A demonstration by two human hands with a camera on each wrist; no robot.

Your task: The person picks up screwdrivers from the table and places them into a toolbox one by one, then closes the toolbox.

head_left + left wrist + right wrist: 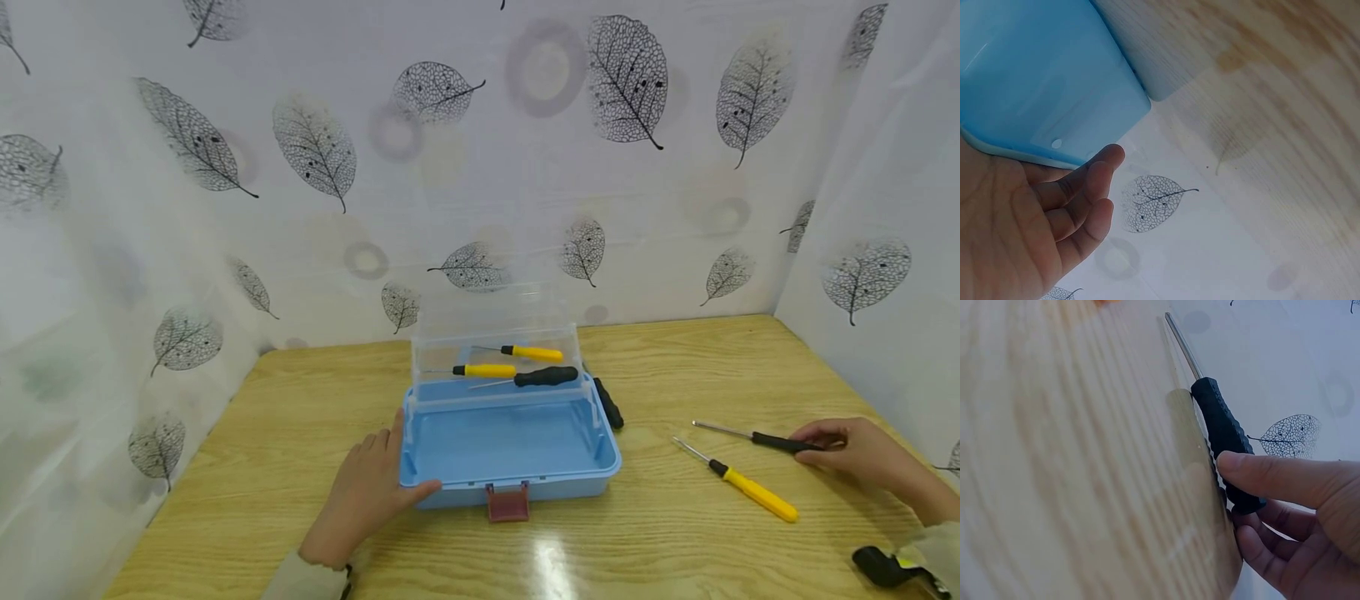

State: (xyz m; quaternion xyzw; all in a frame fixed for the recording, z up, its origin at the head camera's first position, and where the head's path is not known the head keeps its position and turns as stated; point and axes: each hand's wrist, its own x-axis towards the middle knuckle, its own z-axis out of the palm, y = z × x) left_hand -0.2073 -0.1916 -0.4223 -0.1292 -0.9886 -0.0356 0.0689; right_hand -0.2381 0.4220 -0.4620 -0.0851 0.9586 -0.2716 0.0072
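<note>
A light blue toolbox [517, 492] stands open on the table, its clear lid [491, 312] tipped back. My left hand [367, 487] rests against its left front corner, thumb on the front rim and index finger along the side. In the left wrist view the other fingers curve loosely beside the blue wall [1054, 75]. Off to the right, my right hand [858, 458] pinches a black-handled screwdriver [1222, 425] by the handle end, thumb on one side. Its tip points left; whether it touches the table I cannot tell. A yellow screwdriver [757, 496] lies just in front of it.
Two yellow screwdrivers [487, 370] and a black-handled screwdriver [547, 376] lie at the clear part behind the blue bin. Another black handle [609, 404] lies by the box's right side. A black object [885, 568] sits near the right sleeve. Leaf-printed sheeting [480, 167] surrounds the wooden table [660, 550].
</note>
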